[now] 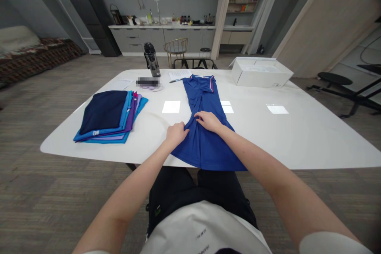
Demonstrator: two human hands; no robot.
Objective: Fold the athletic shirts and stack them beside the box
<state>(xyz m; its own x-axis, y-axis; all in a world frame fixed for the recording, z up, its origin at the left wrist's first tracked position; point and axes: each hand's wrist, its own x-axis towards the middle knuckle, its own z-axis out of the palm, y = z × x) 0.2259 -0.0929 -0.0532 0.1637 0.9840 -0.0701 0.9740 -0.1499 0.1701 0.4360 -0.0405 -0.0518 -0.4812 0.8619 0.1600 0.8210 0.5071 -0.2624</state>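
At left on a glossy white table (pixel 312 135), a stack of folded navy, blue and purple cloth (pixel 104 111) sits near the rounded edge, untouched. Past it lie a dark, pixel-blurred oblong object (pixel 148 82) and, just behind, a smoky clear bottle with a black lid (pixel 152 61). At center, in my remote view, the person's left hand (pixel 177 133) grips the left side of a royal-blue fabric garment with red-and-white trim (pixel 216 147), its fingers curled and pressed together, its thumb against the cloth. A slim dark pen (pixel 176 80) rests beyond that hand, by the garment's far end. The garment lies lengthwise before the person, trimmed end away, wide hem at the near table edge, creases gathered through its middle. The right hand (pixel 208 121) bends close-set fingers onto those creases; I cannot tell whether they pinch a fold. Farther right stands a white cardboard box (pixel 262 75), well apart from both hands.

I judge the step in hand to be arranging the bunched cloth by its left side and middle. The next move, in my reading, calls for light tension between the hands and creases eased outward, without dragging the hem off the table.
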